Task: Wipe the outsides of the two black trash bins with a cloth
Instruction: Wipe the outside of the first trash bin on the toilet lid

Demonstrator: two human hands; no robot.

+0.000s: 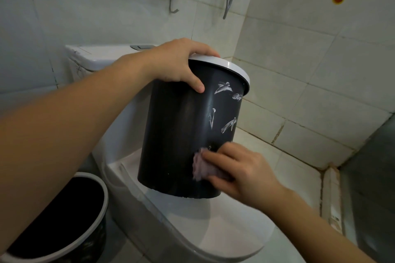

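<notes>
Left hand is gripping the bin at centre frame; right hand is pressing the cloth low; firm overlapping strokes should be lifting the white smears.

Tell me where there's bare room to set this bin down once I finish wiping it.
The closed white toilet lid is bare in front of the raised black plastic bin with white rim. The tiled ledge right of it is bare too. The lower left is crowded by the second black bin; your left hand and right hand with its pinkish cloth flank the raised bin.
</notes>
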